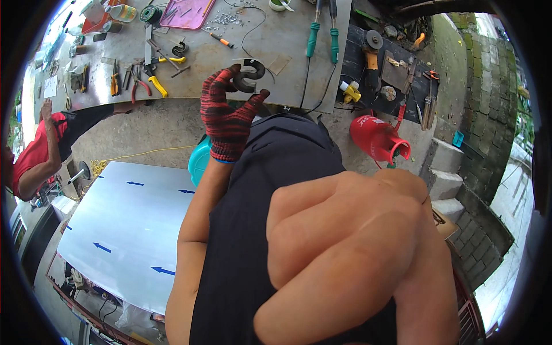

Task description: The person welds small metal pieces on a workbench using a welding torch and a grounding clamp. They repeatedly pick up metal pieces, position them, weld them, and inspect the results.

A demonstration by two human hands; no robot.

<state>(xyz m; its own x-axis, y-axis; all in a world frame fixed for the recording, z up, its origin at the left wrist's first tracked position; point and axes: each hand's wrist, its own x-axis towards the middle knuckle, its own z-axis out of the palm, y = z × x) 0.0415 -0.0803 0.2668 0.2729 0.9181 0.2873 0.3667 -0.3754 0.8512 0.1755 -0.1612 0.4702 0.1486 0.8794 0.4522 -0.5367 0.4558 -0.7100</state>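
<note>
My left hand (228,118), in a red and black knit glove, is raised at the near edge of the metal worktable (195,54). Its fingers and thumb close around a dark S-shaped metal piece (250,77). Bare and very near the camera, my right hand (345,230) fills the lower right with its fingers curled in. Its palm side is hidden, so whatever it may hold does not show. On the table left of the glove lie yellow-handled pliers (156,85), red-handled pliers (140,89) and a small dark curved piece (180,48).
Two green-handled soldering irons (312,40) with cords lie at the table's right. An angle grinder (372,57) rests on a black surface beyond. A red gas cylinder (376,138) stands below. At left are a white panel (126,230) with blue arrows and another person (46,141).
</note>
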